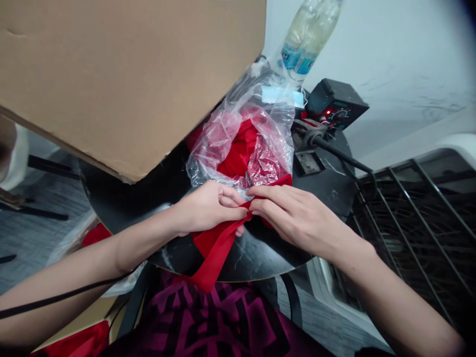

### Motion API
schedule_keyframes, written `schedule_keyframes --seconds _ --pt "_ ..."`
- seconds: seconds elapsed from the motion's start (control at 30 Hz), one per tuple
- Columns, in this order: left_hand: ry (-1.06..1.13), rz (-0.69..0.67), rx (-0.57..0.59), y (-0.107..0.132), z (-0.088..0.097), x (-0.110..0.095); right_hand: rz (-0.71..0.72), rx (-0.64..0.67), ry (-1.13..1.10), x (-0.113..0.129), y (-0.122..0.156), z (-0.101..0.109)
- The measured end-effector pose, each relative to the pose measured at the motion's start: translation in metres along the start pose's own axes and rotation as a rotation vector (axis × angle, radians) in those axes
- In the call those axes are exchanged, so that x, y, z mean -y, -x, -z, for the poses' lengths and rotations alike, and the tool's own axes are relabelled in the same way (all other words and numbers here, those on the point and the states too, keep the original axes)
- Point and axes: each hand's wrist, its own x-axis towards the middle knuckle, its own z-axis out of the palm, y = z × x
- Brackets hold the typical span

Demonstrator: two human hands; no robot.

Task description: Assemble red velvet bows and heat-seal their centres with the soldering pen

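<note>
LIVE | grip: both clenched, I'm pinching a bright red fabric strip (215, 248) between my left hand (206, 208) and right hand (293, 218) | far: crinkled clear plastic bag (223, 148) | under: round black tabletop (260, 263)

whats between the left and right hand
A strip of red cloth lies between the left hand and right hand, in the head view.

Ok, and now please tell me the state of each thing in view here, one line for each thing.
Left hand: pinching the red cloth
Right hand: pinching the same cloth
Clear plastic bag: open, holding red fabric
Plastic bottle: tilted, cap end down
Soldering station: red light on
Cardboard box: tilted
</note>
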Motion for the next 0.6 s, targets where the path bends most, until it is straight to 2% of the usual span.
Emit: schedule_keyframes --seconds 0.13,0.3,0.43,0.6 --pt "-0.108 -0.017 0.021 0.002 0.001 -0.002 -0.010 0.070 -0.016 0.001 -0.003 0.000" --pt "-0.289 -0.112 0.050 0.004 0.002 -0.004 -0.086 0.064 -0.082 0.000 -0.007 0.000" --pt "-0.335 -0.202 0.022 0.006 0.002 -0.006 -0.185 0.026 -0.225 -0.003 -0.009 0.002" --pt "-0.347 -0.202 0.010 0.008 0.005 -0.007 -0.331 0.023 -0.475 -0.004 -0.012 0.012"
